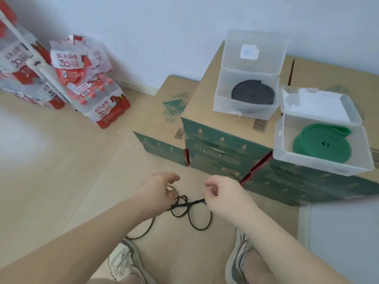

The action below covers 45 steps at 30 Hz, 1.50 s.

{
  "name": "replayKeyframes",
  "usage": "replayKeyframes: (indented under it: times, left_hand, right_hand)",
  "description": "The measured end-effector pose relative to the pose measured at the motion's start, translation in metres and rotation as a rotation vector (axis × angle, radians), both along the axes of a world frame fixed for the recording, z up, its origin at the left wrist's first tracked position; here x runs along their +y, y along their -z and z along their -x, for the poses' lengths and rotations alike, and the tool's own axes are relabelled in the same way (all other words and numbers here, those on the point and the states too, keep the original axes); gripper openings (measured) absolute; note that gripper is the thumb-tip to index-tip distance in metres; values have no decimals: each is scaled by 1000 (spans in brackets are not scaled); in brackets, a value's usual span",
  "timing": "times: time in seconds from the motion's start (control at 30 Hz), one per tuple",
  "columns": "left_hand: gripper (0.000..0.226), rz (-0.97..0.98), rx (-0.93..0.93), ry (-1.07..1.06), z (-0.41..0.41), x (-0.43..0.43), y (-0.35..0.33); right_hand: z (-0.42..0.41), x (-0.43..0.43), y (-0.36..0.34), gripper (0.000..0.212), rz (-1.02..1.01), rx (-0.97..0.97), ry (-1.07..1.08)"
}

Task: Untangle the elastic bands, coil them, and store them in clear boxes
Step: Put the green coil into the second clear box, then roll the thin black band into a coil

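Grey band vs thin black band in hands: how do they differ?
The grey band is wide and flat; the thin black band is cord-like. The grey band lies coiled in an open clear box on the cartons; the thin black band hangs knotted in loose loops between the left hand and right hand. Both are dark.

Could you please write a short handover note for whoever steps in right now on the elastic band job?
Left hand: pinching one end of the thin black band, held above the floor.
Right hand: pinching the other side of the same band, just past its knot.
The band is tangled in loops between the hands, with a tail trailing down to the floor near the left shoe.
Done: grey band coiled in the far clear box; green band coiled in the near clear box. Both lids are open.
Left: untangle the black band, coil it, box it. No third empty box is in view.
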<state>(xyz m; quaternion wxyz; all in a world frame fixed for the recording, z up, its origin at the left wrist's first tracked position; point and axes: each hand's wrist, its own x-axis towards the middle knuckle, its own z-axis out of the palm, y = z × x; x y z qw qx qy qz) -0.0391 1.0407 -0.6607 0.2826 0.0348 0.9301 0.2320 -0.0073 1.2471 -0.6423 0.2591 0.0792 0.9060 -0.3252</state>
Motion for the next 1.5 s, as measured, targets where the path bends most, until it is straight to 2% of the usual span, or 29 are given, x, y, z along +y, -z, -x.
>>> replayKeyframes:
  times: [0.17,0.23,0.37,0.47,0.57,0.7,0.83,0.9,0.97,1.07,1.2,1.4,1.5]
  left_hand:
    - [46,91,-148,2,-12,-54,60]
    - [44,95,-184,16,-10,-65,82]
    - [36,122,-248,15,-1,-86,131]
    - [40,117,-298,-15,2,-97,166]
    - [44,93,-328,-40,6,-102,196]
    - [40,97,-347,30,13,-103,221]
    - [31,102,-322,58,24,-101,231]
    - [27,79,-309,35,26,-100,232]
    - [26,58,-299,5,27,-100,230]
    - [30,31,-287,-55,26,-103,217]
    - [43,-20,-230,-141,29,-104,173]
    - [67,-193,-15,-268,25,-112,43]
    - [60,-365,107,-349,2,-115,-43]
  right_hand:
    - [4,-42,92,29,-54,-304,-38]
    - [15,-50,128,24,-65,-348,-33]
    - [40,-70,190,16,-174,-311,-72]
    - [49,-90,232,16,-226,-292,-141]
    - [54,-107,277,29,-208,-254,-141]
    - [60,-118,325,52,-259,-323,-169]
    - [67,-115,353,27,-399,-220,-198]
    - [69,-114,358,23,-406,-193,-213]
    - [71,-114,354,20,-378,-165,-179]
    - [76,-118,329,16,-224,-128,-61]
    - [86,-127,256,14,-45,-3,-22]
    - [90,-132,99,16,156,292,-46]
    - [69,-139,1,14,257,430,-89]
